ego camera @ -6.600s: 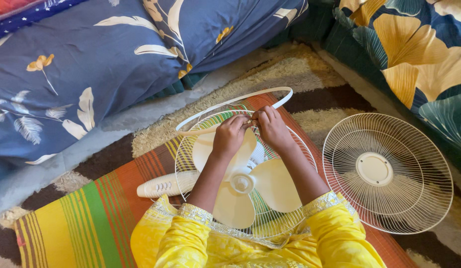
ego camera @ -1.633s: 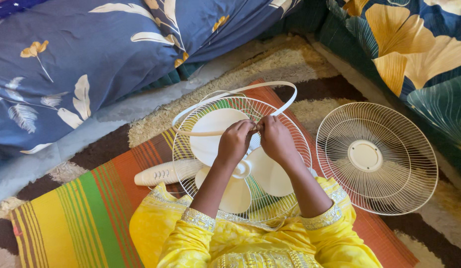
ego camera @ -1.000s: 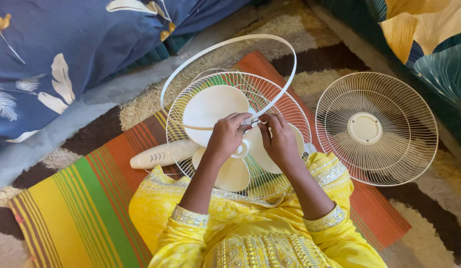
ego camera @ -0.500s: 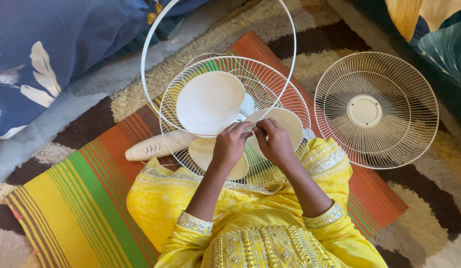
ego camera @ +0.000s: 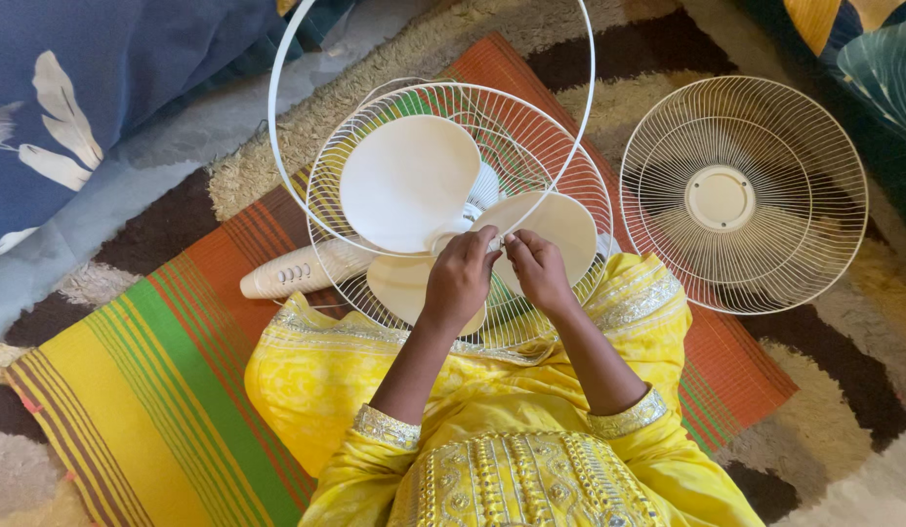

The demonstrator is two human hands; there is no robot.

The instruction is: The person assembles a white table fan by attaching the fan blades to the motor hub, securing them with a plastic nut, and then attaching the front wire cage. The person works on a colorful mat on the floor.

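A shaggy brown-and-cream rug covers the floor, with a striped mat of orange, green and yellow laid across it. On the mat rests a cream fan in its rear wire cage, its stem lying flat. A separate round wire grille lies on the rug just beside the mat's edge.

The fan blades sit inside the rear grille, which lies on the striped mat in front of the person's lap, with the fan body sticking out to its left. A thin ring stands tilted over the grille, its near end between the left hand and right hand. The front grille lies to the right on the rug, and a pillow lies behind on the left.
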